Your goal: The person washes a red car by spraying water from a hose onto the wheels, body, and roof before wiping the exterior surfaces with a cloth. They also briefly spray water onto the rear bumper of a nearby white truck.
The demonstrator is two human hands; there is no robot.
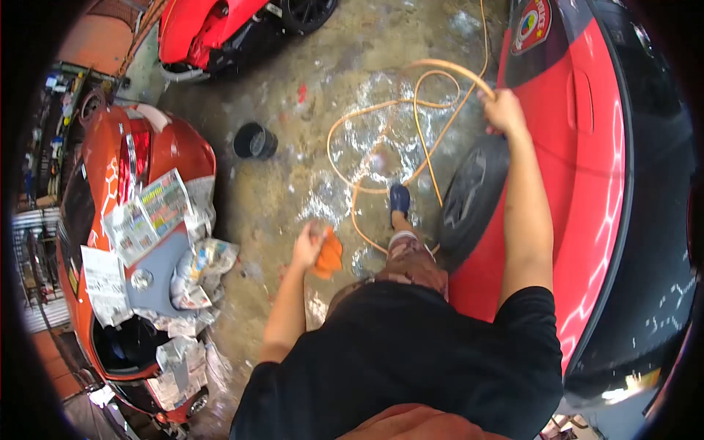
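- Right now my right hand (503,110) is clenched around the orange hose (411,110), lifting it over the tyre (469,198) so it clears the red car (587,183).
- My left hand (308,246) grips an orange cloth (330,255), seemingly bunched, low over the wet floor (308,147).

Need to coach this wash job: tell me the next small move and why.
Probably bring the orange cloth in the left hand over to the red car: the right hand already grips the orange hose beside it, and the floor is wet.

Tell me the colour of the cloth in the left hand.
Orange; the cloth is bunched in the left hand, shown in the head view.
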